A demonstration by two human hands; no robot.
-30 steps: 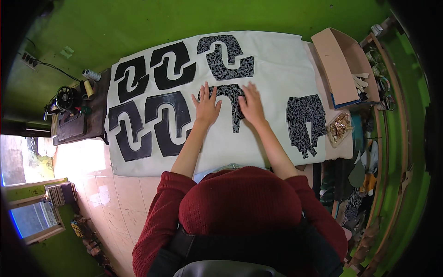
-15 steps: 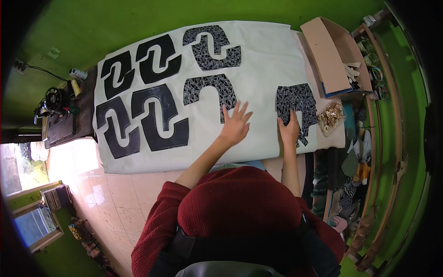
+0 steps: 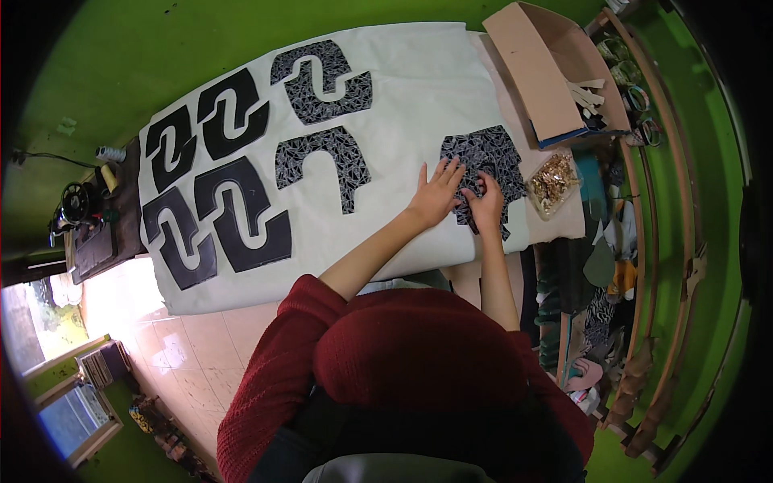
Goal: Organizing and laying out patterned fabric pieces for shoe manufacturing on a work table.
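Observation:
Toward the right of the table lies a stack of black-and-white patterned cut pieces [image 3: 499,149]. My left hand [image 3: 436,195] rests on its left edge, fingers stretched out and pressing nothing into a grip. Beside it my right hand [image 3: 487,208] has curled fingers and a thumb closed on a patterned piece at the stack's middle; the exact hold is partly hidden. Left of my hands, a single hook-shaped patterned piece [image 3: 352,165] lies flat. Above it sit two interlocked patterned pieces [image 3: 310,101]. Further left are several interlocked plain black pieces [image 3: 233,193].
White sheeting [image 3: 394,97] covers the table. A clear tray of small gold metal bits [image 3: 553,187] stands right of the stack, with an open cardboard box [image 3: 523,76] behind it. A machine with a black wheel [image 3: 76,201] is at far left. Cloth scraps [image 3: 600,262] lie along the right.
My left hand has left the single hook-shaped piece and moved right onto the stack. My right hand's fingers have curled in on the stack. The view has shifted slightly.

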